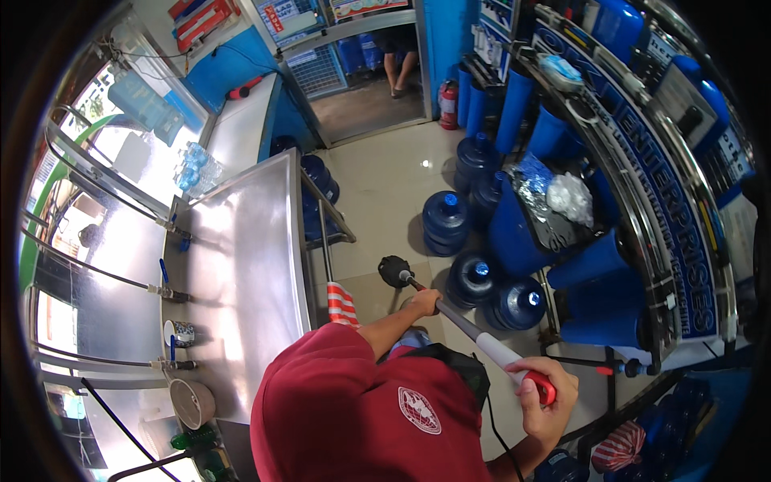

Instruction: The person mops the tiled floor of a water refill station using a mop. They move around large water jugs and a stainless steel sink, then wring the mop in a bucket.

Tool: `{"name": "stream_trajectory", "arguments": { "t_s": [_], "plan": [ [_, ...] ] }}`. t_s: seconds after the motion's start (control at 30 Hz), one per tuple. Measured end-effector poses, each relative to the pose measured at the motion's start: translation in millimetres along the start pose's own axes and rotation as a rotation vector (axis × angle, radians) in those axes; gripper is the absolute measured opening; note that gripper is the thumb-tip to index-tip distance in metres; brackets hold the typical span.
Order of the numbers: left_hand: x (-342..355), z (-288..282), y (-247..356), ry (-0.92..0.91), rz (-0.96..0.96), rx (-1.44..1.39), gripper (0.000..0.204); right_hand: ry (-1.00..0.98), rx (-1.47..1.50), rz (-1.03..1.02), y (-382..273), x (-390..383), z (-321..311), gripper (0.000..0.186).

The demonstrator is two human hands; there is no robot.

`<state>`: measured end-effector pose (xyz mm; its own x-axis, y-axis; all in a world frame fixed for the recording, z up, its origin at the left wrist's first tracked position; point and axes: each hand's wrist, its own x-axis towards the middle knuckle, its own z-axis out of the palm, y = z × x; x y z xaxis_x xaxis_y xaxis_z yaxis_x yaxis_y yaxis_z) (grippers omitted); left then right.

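I stand in a water refilling shop, looking down past my red cap [341, 410] at a long-handled mop [450, 309] that I hold in both hands. My right hand [544, 395] is closed around the red grip at the top of the handle; my left hand [423, 302] is wrapped around the thin metal shaft lower down. The handle slants away from me to a small dark mop head [393, 270] resting on the pale tiled floor [385, 193].

The floor looks glossy, with a bright glint of light near the middle, but I cannot tell which parts are wet or already mopped; judging by the head's place, the stretch beside the worktop is in hand and the tiles toward the doorway remain.

To my left runs a brushed steel worktop [249, 265], smooth and reflective, with filling taps along its back. To my right, round blue water jugs [446, 221] of translucent plastic stand clustered on the floor beside tall blue filter cylinders.
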<state>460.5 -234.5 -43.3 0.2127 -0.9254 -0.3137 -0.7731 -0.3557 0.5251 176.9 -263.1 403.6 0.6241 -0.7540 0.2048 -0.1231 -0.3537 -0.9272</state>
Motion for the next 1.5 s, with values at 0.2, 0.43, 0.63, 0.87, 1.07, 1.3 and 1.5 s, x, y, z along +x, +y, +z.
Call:
{"name": "stream_trajectory", "arguments": {
  "t_s": [0.2, 0.43, 0.63, 0.87, 1.07, 1.3, 1.5],
  "plan": [
    [-7, 32, 113, -0.374, 0.224, 0.213, 0.027, 0.331, -0.029, -0.188, 13, -79, -40, 0.028],
    [-21, 55, 169, -0.694, 0.429, 0.343, 0.031, 0.635, -0.145, -0.249, 18, -132, -62, 0.038],
    [-26, 43, 169, -0.686, 0.398, 0.297, 0.034, 0.445, 0.165, -0.241, 20, -134, -63, 0.040],
    [-28, 28, 178, -0.533, 0.449, 0.383, 0.049, 0.392, 0.382, -0.318, 38, -112, -101, 0.039],
    [-24, 25, 136, -0.646, 0.159, 0.308, 0.053, 0.306, 0.570, -0.345, 67, -78, -87, 0.026],
    [-45, 29, 21, -0.286, 0.008, 0.026, 0.039, 0.092, 0.811, -0.353, 89, -9, 2, 0.019],
    [-62, 16, -24, -0.028, -0.264, -0.152, 0.042, -0.229, 0.894, -0.386, 91, 52, 44, 0.021]
  ]
}}
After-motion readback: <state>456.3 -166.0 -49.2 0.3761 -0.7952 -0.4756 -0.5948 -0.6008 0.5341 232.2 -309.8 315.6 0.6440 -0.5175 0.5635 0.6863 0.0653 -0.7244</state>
